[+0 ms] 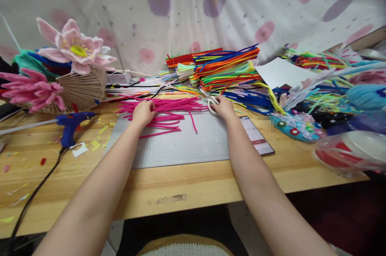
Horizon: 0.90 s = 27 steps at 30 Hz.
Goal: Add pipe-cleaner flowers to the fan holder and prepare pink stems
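A loose bunch of bright pink pipe cleaners (171, 105) lies across the back of a grey cutting mat (187, 143), with a few strands splayed toward me. Over the left part of the bunch, my left hand (144, 113) has its fingers curled round some of the strands. At the bunch's right end, my right hand (223, 107) is closed on the white handles of a pair of scissors (212, 105). The blades point away toward the back left, partly lost among the pipe cleaners there.
Stacked multicoloured pipe cleaners (226, 67) stand behind the mat. On the left are a blue glue gun (70, 123) with its cord and a pink fuzzy flower (76, 47). To the right lie a phone (256, 135), a decorated blue piece (297, 125) and a wrapped tub (350, 151).
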Available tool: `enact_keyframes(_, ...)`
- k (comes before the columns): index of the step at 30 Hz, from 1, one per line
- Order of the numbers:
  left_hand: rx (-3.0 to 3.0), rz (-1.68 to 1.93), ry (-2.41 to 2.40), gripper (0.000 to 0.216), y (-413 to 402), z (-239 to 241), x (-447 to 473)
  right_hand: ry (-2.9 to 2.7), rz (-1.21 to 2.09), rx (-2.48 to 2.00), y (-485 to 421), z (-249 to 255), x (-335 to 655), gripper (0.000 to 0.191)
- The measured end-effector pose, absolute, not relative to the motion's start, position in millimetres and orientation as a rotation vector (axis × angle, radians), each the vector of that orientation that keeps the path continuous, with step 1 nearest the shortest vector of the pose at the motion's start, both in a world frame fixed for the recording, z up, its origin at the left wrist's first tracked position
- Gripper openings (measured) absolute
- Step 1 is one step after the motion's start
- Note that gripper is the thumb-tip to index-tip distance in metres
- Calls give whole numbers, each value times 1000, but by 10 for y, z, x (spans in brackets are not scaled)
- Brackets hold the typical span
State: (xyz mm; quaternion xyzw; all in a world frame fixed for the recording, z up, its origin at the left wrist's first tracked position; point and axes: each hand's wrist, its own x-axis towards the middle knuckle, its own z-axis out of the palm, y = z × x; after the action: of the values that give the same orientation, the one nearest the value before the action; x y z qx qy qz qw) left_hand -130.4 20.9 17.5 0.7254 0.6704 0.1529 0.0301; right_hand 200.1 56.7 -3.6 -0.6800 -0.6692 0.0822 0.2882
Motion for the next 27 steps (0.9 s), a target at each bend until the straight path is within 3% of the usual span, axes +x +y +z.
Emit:
enact_keyframes(7,2387,557,2142,16,123,313,-1299,-1829,71,-1870,638,-172,1979,26)
enact_keyframes(11,2441,647,2147,17,17,380,-1267,-1765,51,-1781,560,8,1849,31)
enact_keyframes(16,2493,774,2070,17,-121,458,-1166,-2143,341,-1201,352,335,1357,33)
enact_keyframes(19,2452,922,1999,15,-196,497,-1131,-2248,456,-1115,291,365,1101,12)
enact_keyframes(24,2265,1005,1989,24,-280,475,-1193,-1947,418,-1110,289,397,1077,12)
enact_keyframes(27,2032,1054,1875,26,-299,374,-1174,-1696,622,-1016,260,443,1078,12)
